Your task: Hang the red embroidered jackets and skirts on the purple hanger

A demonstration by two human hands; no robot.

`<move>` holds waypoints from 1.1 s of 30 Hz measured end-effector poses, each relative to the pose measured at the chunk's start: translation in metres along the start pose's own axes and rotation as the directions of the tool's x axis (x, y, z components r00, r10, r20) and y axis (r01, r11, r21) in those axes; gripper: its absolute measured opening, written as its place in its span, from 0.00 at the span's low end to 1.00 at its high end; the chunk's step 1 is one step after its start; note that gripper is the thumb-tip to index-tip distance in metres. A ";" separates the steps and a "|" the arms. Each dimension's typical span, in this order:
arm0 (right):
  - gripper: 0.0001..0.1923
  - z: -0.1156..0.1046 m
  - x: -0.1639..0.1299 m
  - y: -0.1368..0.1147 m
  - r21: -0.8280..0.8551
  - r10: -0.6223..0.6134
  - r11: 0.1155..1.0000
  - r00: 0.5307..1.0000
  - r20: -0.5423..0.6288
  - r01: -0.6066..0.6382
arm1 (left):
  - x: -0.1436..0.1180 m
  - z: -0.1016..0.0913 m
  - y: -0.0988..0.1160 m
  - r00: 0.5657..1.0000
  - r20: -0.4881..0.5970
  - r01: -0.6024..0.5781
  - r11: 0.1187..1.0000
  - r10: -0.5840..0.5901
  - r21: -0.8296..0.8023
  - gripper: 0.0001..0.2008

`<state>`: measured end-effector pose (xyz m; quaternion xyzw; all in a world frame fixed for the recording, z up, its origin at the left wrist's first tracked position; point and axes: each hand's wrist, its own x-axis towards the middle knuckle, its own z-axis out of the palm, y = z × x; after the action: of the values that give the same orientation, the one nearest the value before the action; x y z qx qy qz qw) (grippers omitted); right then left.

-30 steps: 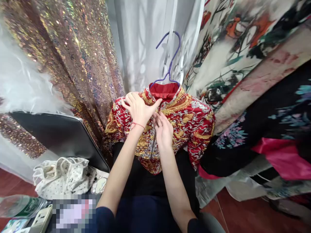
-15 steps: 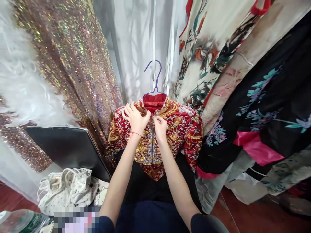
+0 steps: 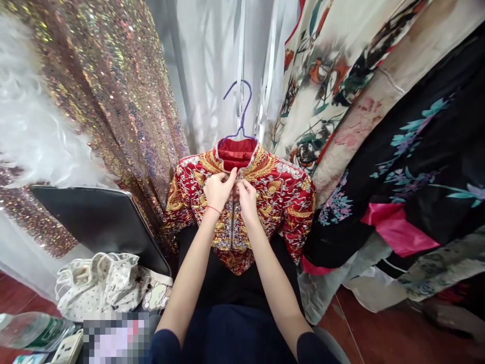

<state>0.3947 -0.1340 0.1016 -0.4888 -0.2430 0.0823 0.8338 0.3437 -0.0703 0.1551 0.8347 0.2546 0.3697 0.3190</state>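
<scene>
The red embroidered jacket (image 3: 265, 202) hangs on a purple hanger (image 3: 238, 116), between a sequined dress (image 3: 113, 101) and floral robes (image 3: 379, 101). Left hand (image 3: 217, 189) and right hand (image 3: 246, 194) both pinch its front closure, just below the collar.

A sequined drape (image 3: 113, 101) hung at the back. Left of it spread white feathers (image 3: 34, 136); below it leaned a black case (image 3: 98, 222), with a dotted bag (image 3: 98, 285) lower. Right of it hung floral robes (image 3: 379, 126).
</scene>
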 end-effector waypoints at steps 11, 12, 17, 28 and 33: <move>0.11 0.001 0.001 0.000 -0.046 -0.023 0.999 0.999 -0.027 0.022 | 0.007 -0.003 -0.010 0.997 0.058 -0.056 0.998 0.057 -0.004 0.21; 0.12 0.001 0.002 0.001 -0.054 -0.021 0.998 0.999 -0.032 0.019 | 0.010 -0.004 -0.012 0.996 0.064 -0.066 0.998 0.066 -0.014 0.21; 0.11 0.011 0.006 0.005 -0.044 -0.019 0.999 0.993 -0.119 0.014 | 0.026 -0.004 -0.022 0.981 0.119 -0.136 0.983 0.151 -0.127 0.21; 0.14 0.025 0.011 0.007 0.089 0.069 0.995 0.981 -0.182 -0.053 | 0.035 0.005 -0.037 0.970 0.166 -0.108 0.925 0.179 -0.365 0.24; 0.14 0.015 0.010 0.008 -0.044 0.073 0.996 0.990 -0.119 -0.079 | 0.031 0.011 -0.031 0.987 0.038 -0.137 0.946 0.155 -0.294 0.24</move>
<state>0.3968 -0.1144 0.1042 -0.5218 -0.1766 0.0793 0.8308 0.3644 -0.0332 0.1413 0.8060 0.1252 0.4004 0.4176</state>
